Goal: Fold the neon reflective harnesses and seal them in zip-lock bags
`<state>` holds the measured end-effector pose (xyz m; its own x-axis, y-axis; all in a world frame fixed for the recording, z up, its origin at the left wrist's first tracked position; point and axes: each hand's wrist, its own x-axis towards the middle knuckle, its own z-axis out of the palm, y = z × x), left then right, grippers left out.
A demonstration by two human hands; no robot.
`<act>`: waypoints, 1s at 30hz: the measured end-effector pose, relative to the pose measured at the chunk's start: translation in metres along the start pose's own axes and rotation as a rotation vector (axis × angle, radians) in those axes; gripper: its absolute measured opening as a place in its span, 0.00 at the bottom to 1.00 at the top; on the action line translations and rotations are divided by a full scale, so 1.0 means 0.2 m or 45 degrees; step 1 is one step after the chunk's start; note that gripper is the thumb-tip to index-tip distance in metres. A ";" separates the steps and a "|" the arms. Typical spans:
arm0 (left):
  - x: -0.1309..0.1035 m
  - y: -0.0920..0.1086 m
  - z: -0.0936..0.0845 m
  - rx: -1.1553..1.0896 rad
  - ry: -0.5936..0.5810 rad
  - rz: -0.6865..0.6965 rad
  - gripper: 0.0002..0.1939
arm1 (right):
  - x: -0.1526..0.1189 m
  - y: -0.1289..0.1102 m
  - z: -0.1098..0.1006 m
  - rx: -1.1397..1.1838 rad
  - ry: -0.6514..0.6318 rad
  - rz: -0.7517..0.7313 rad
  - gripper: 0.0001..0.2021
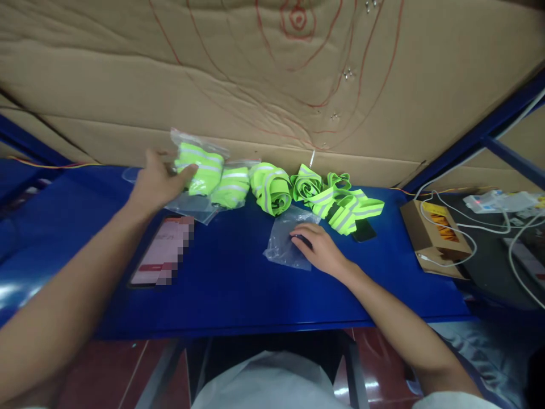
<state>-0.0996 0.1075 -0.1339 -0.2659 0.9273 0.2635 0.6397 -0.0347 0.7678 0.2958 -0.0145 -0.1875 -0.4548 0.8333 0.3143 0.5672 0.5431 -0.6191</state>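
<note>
Fingers of the left hand (pixel 158 180) hold a bagged green strap (pixel 201 167) near the back edge of the tabletop (pixel 238 289); those of the right hand (pixel 323 250) curl at a clear bag (pixel 283 244) midway toward the front edge, their grip unclear.

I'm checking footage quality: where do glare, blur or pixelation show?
Head view: white glare on the left of the glossy blue tabletop, glints on the clear plastic bag by the right hand; head view: the bare left hand looks soft, mosaic blocks hide the pink-screened phone's right side.
</note>
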 end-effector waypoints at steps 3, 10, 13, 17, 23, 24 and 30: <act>0.01 -0.06 0.02 0.096 -0.102 0.013 0.33 | 0.00 0.02 0.01 -0.039 0.005 -0.017 0.10; -0.14 0.04 0.04 0.182 -0.060 0.262 0.44 | -0.01 0.01 0.02 -0.087 0.006 -0.036 0.11; -0.36 0.22 0.13 0.324 -0.089 0.648 0.41 | -0.01 0.00 0.01 -0.095 0.000 -0.050 0.12; -0.75 0.36 0.37 0.400 -0.393 0.934 0.28 | 0.00 0.02 0.01 -0.112 0.002 -0.073 0.12; -0.92 0.30 0.55 0.408 -0.803 1.085 0.33 | 0.01 0.06 0.00 -0.132 0.011 -0.117 0.13; -0.92 0.30 0.55 0.395 -0.791 1.074 0.33 | 0.01 0.06 0.00 -0.134 0.008 -0.124 0.13; -0.90 0.29 0.54 0.343 -0.798 1.049 0.31 | 0.01 0.06 0.00 -0.150 0.017 -0.162 0.13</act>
<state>0.0634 -0.0222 -0.1990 0.6898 0.6845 0.2360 0.6118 -0.7254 0.3156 0.3015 -0.0076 -0.1942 -0.5194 0.7580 0.3945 0.5825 0.6519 -0.4856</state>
